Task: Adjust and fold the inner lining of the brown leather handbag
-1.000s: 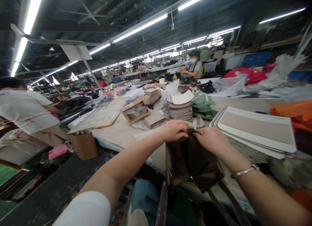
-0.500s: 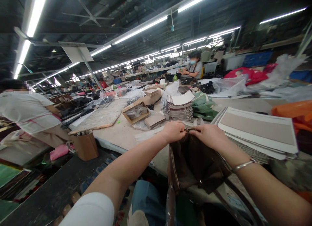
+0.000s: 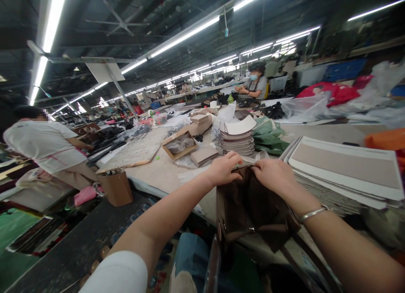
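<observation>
A dark brown handbag (image 3: 253,208) hangs mouth-up between my hands at the table's near edge, its straps trailing down toward my lap. My left hand (image 3: 225,168) grips the left part of its far rim, fingers curled over the edge. Close beside it, my right hand (image 3: 274,173) pinches the same rim further right, thumb toward the inside. The bag's mouth gapes toward me and its inside looks dark. A bracelet circles my right wrist.
Beyond my hands stands a stack of curved panels (image 3: 237,137), near an open cardboard box (image 3: 179,145). Large flat boards (image 3: 344,166) are piled on the right. A brown paper bag (image 3: 116,187) stands at left. One co-worker (image 3: 47,145) leans at left; another (image 3: 256,84) sits farther back.
My hands have moved slightly apart along the rim, and my left fingers have lifted a little. The bag's mouth shows wider. The view has shifted slightly.
</observation>
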Available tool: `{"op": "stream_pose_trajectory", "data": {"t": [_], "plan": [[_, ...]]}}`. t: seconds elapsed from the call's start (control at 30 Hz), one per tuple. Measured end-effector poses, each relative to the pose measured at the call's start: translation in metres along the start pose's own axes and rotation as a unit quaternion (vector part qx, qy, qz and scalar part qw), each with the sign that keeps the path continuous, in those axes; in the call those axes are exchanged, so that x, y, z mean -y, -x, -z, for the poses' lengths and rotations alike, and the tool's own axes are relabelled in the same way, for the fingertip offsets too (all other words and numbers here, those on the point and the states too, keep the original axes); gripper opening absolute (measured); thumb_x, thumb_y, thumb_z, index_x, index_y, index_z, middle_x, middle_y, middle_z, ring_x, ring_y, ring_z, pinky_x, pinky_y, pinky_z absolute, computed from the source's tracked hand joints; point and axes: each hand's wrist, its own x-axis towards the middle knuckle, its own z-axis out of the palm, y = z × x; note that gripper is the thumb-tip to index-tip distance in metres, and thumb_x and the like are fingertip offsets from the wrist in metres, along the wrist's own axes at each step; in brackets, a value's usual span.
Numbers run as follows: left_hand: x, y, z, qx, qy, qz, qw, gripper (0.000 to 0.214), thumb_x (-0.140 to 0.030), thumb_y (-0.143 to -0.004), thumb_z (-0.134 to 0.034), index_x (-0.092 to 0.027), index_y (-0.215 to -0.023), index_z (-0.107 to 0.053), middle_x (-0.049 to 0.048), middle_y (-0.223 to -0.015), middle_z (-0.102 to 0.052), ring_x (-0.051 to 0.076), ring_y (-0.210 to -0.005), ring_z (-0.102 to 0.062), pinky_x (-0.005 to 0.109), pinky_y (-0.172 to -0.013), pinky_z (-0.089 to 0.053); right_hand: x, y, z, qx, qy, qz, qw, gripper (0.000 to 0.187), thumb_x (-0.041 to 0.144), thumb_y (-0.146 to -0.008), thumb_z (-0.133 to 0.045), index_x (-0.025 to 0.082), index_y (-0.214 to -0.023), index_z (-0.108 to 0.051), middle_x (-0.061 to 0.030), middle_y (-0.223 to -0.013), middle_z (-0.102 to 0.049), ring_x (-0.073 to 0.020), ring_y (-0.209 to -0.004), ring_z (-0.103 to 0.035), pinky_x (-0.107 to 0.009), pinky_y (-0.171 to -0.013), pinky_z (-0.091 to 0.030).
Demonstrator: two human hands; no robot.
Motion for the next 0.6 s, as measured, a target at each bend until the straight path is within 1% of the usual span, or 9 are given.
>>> {"op": "stream_pose_trajectory", "data": {"t": [0.07,0.2,0.3,0.37,0.43,0.53,0.6], "plan": [[0.0,0.001,0.001,-0.005,-0.02,-0.03,0.999,0.036,-0.039,-0.072,-0.07,-0.019,-0.097,-0.055,0.0049,-0.111,-0.054,0.019,-0.098,-0.055,0.03,-0.085,-0.046,0.001,0.001,-0.001,-0.002,-0.001,0.0,1.0,0.039,0.042,-0.085,-0.036,0.022,-0.082,-0.069,-0.0084,-0.088,-0.068,-0.0271,-0.084,-0.063,-0.034,-0.063,-0.041],[0.0,0.0,0.0,-0.029,-0.06,-0.075,0.995,0.026,-0.041,-0.078,-0.064,-0.018,-0.089,-0.063,0.006,-0.101,-0.058,0.019,-0.095,-0.054,0.032,-0.085,-0.044,0.002,0.003,-0.001,0.0,-0.012,-0.001,1.0,0.039,0.04,-0.086,-0.036,0.021,-0.083,-0.069,-0.0095,-0.089,-0.068,-0.0272,-0.085,-0.063,-0.034,-0.067,-0.043],[0.0,-0.001,-0.002,-0.038,-0.075,-0.087,0.993,0.022,-0.038,-0.081,-0.06,-0.017,-0.082,-0.067,0.0059,-0.096,-0.062,0.019,-0.09,-0.055,0.033,-0.086,-0.043,0.002,0.004,-0.001,0.0,-0.017,-0.005,1.0,0.038,0.04,-0.086,-0.036,0.021,-0.084,-0.069,-0.0093,-0.089,-0.068,-0.0273,-0.085,-0.063,-0.035,-0.068,-0.043],[-0.001,-0.001,-0.005,-0.046,-0.052,-0.08,0.994,0.021,-0.035,-0.082,-0.059,-0.016,-0.077,-0.068,0.0056,-0.093,-0.064,0.017,-0.086,-0.057,0.031,-0.084,-0.045,0.001,0.005,-0.002,-0.001,-0.019,-0.002,1.0,0.039,0.04,-0.086,-0.035,0.021,-0.083,-0.069,-0.0092,-0.089,-0.068,-0.0271,-0.086,-0.063,-0.035,-0.069,-0.044],[-0.002,-0.001,-0.009,-0.063,-0.016,-0.059,0.996,0.022,-0.033,-0.08,-0.06,-0.015,-0.069,-0.067,0.0049,-0.09,-0.066,0.015,-0.082,-0.059,0.028,-0.078,-0.047,0.0,0.005,-0.002,-0.001,-0.022,-0.001,1.0,0.039,0.04,-0.086,-0.035,0.021,-0.083,-0.069,-0.0092,-0.089,-0.068,-0.0268,-0.086,-0.063,-0.035,-0.069,-0.043],[-0.003,-0.001,-0.015,-0.089,0.003,-0.003,0.996,0.024,-0.03,-0.078,-0.062,-0.015,-0.058,-0.062,0.0034,-0.085,-0.068,0.013,-0.075,-0.06,0.025,-0.07,-0.047,-0.001,0.004,-0.001,0.003,-0.025,-0.005,1.0,0.04,0.041,-0.086,-0.034,0.021,-0.083,-0.069,-0.0092,-0.091,-0.068,-0.027,-0.087,-0.063,-0.035,-0.07,-0.043],[-0.004,-0.001,-0.016,-0.087,-0.01,0.032,0.996,0.024,-0.028,-0.077,-0.061,-0.016,-0.057,-0.06,0.0026,-0.084,-0.067,0.013,-0.073,-0.06,0.025,-0.068,-0.047,-0.002,0.004,-0.001,0.009,-0.026,-0.009,1.0,0.04,0.043,-0.086,-0.034,0.022,-0.083,-0.069,-0.0091,-0.091,-0.068,-0.0276,-0.088,-0.063,-0.035,-0.07,-0.044]]}}
